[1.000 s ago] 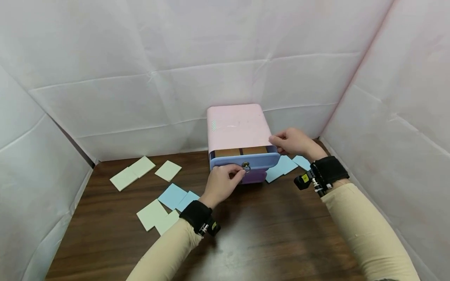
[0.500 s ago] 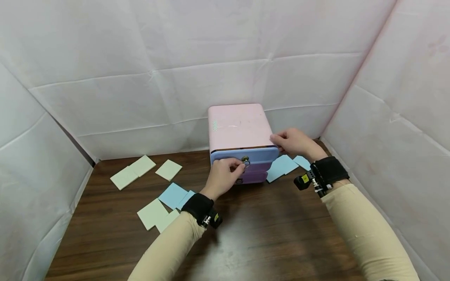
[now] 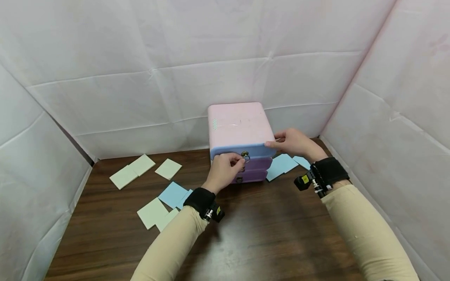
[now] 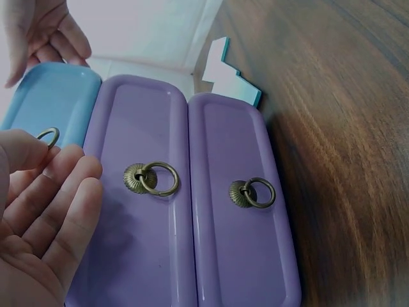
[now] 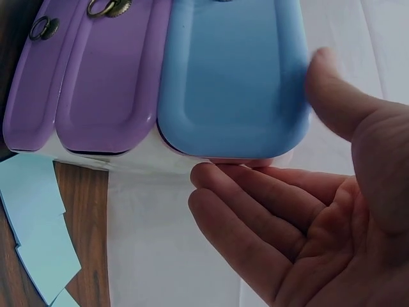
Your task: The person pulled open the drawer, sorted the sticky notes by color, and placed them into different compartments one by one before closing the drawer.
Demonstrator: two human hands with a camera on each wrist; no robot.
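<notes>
A pink drawer cabinet (image 3: 239,123) stands at the back of the brown table (image 3: 267,234). Its blue top drawer (image 3: 253,150) sits flush and closed above two closed purple drawers (image 4: 140,224). My left hand (image 3: 225,168) is in front of the blue drawer, thumb and forefinger pinching its brass ring pull (image 4: 48,135), with the other fingers (image 4: 70,192) stretched out. My right hand (image 3: 293,142) rests flat against the cabinet's right side, and its thumb (image 5: 332,83) touches the blue drawer's front corner (image 5: 281,121). Each purple drawer has its own ring pull (image 4: 153,179) hanging free.
Blue note pads (image 3: 283,164) lie right of the cabinet, near my right wrist. More blue pads (image 3: 174,195) and pale green pads (image 3: 131,171) lie scattered on the left half of the table. White fabric walls (image 3: 175,58) close in the back and both sides.
The blue top drawer has slid in from part open to closed, hiding the brown things inside. My left hand moved with it toward the cabinet; my right hand stayed at the side.
</notes>
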